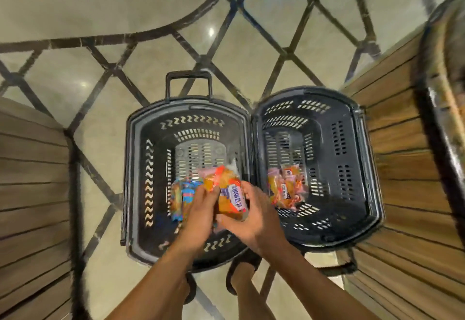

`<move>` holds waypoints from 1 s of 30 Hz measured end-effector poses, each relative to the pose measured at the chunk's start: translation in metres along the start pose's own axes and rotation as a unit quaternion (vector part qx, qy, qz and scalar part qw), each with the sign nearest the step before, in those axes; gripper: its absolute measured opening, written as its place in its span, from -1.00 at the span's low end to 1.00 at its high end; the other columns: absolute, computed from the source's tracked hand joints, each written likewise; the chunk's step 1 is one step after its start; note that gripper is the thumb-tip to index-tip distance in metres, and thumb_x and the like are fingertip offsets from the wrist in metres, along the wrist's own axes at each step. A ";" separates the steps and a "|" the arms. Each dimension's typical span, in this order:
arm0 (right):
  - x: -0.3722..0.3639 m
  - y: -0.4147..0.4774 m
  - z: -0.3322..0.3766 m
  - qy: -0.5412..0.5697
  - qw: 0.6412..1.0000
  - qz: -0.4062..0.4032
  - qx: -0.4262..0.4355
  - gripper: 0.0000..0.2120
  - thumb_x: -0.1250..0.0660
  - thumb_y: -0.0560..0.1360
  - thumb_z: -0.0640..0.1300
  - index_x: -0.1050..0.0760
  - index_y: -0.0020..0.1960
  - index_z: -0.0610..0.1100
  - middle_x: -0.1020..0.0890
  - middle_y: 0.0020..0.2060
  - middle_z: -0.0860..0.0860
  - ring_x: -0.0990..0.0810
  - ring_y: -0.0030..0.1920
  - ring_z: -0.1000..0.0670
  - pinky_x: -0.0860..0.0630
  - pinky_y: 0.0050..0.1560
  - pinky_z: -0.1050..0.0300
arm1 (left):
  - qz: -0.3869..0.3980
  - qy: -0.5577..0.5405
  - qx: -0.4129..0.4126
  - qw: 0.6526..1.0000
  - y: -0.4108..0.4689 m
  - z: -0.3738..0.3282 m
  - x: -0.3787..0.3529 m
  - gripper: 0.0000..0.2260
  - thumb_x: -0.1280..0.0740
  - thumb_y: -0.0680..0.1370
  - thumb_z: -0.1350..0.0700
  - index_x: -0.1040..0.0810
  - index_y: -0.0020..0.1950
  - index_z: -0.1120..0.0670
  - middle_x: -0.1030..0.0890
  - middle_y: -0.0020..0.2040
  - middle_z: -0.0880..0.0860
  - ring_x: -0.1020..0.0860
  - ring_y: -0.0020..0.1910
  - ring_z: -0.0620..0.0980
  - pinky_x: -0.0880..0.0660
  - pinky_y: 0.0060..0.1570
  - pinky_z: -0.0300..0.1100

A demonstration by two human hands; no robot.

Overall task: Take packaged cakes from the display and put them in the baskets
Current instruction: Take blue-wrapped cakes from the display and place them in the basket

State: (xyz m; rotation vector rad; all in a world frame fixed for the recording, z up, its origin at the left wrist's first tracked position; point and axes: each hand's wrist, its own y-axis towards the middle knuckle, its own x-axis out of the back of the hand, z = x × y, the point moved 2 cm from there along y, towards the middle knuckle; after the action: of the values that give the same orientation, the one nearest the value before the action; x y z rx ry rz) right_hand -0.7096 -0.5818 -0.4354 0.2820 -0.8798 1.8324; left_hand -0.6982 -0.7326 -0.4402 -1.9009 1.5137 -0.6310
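Note:
Two black plastic baskets stand side by side on the floor. Over the left basket (141,128) both hands hold one orange packaged cake (227,195) with a white and purple label. My left hand (201,215) grips its left side, and my right hand (254,215) grips its right and lower edge. Blue and orange packaged cakes (182,197) lie on the left basket's floor beneath the hands. The right basket (352,131) holds a few orange and pink packaged cakes (285,188) near its left wall.
A wooden slatted display stand (407,168) rises at the right, close to the right basket. Another wooden slatted surface (32,193) fills the left edge. The tiled floor (156,55) with dark lines stretches beyond the baskets. My sandalled feet (242,277) show below them.

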 end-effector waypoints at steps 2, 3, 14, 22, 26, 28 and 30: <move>0.024 0.002 -0.014 -0.041 0.998 -0.056 0.005 -0.27 -0.47 0.27 0.29 -0.45 0.33 -0.03 -0.57 0.05 0.05 -0.56 0.06 -0.03 -0.53 0.09 -0.05 | 0.021 0.001 -0.001 1.000 0.000 -0.008 -0.036 -0.82 -0.27 0.70 0.07 -0.52 0.20 0.16 -0.66 0.06 0.21 -0.66 -0.07 -0.07 -0.62 0.03 -0.10; 0.034 0.003 -0.024 -0.052 0.995 -0.090 0.005 -0.29 -0.46 0.29 0.25 -0.46 0.33 -0.07 -0.58 0.03 0.01 -0.57 0.05 -0.07 -0.54 0.08 -0.07 | 0.041 -0.001 0.002 0.999 0.002 -0.010 -0.054 -0.88 -0.26 0.70 0.13 -0.51 0.17 0.16 -0.68 0.00 0.15 -0.66 -0.14 -0.12 -0.61 -0.11 -0.22; 0.101 0.056 -0.202 -0.040 0.964 -0.070 -0.253 -0.54 -0.52 0.26 0.16 -0.43 0.06 0.09 -0.58 -0.13 0.14 -0.61 -0.12 0.02 -0.57 -0.08 0.04 | 0.054 0.609 -0.294 0.735 0.084 0.047 -0.128 -0.44 -0.11 0.60 -0.22 -0.31 0.60 -0.11 -0.27 0.64 0.04 -0.13 0.65 0.14 -0.15 0.57 0.23; 0.073 0.126 -0.338 -0.061 0.921 -0.039 -0.383 -0.36 -0.52 0.39 0.01 -0.39 0.38 -0.14 -0.50 0.32 -0.17 -0.54 0.29 -0.24 -0.52 0.26 -0.11 | 0.006 0.688 -0.361 0.630 0.118 0.082 -0.128 -0.47 -0.18 0.59 -0.10 -0.39 0.57 -0.01 -0.22 0.66 0.07 -0.06 0.67 0.20 -0.04 0.56 0.34; 0.054 0.141 -0.378 -0.059 0.911 -0.027 -0.408 -0.39 -0.44 0.48 -0.10 -0.30 0.44 -0.22 -0.46 0.37 -0.25 -0.49 0.35 -0.28 -0.46 0.29 -0.08 | -0.016 0.659 -0.406 0.633 0.120 0.085 -0.127 -0.47 -0.22 0.58 -0.05 -0.44 0.55 0.04 -0.25 0.65 0.09 -0.07 0.66 0.21 -0.09 0.52 0.38; 0.047 0.144 -0.390 -0.044 0.911 -0.024 -0.410 -0.42 -0.44 0.49 -0.10 -0.32 0.42 -0.23 -0.51 0.34 -0.25 -0.52 0.32 -0.27 -0.47 0.26 -0.06 | -0.018 0.658 -0.409 0.633 0.121 0.087 -0.127 -0.47 -0.23 0.58 -0.04 -0.43 0.56 0.04 -0.25 0.65 0.09 -0.06 0.66 0.20 -0.07 0.53 0.38; 0.045 0.145 -0.394 -0.025 0.905 -0.021 -0.424 -0.36 -0.51 0.47 -0.08 -0.31 0.44 -0.22 -0.53 0.33 -0.22 -0.54 0.31 -0.24 -0.47 0.25 -0.03 | -0.021 0.656 -0.410 0.633 0.121 0.088 -0.127 -0.48 -0.23 0.59 -0.03 -0.44 0.55 0.05 -0.25 0.64 0.10 -0.06 0.66 0.20 -0.06 0.54 0.37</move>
State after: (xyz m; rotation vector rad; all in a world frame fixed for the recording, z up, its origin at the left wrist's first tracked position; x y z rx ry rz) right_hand -0.7772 -0.3094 -0.7509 -0.2073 -1.5922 1.2494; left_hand -0.7473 -0.6117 -0.5870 -2.0683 3.0671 -1.8661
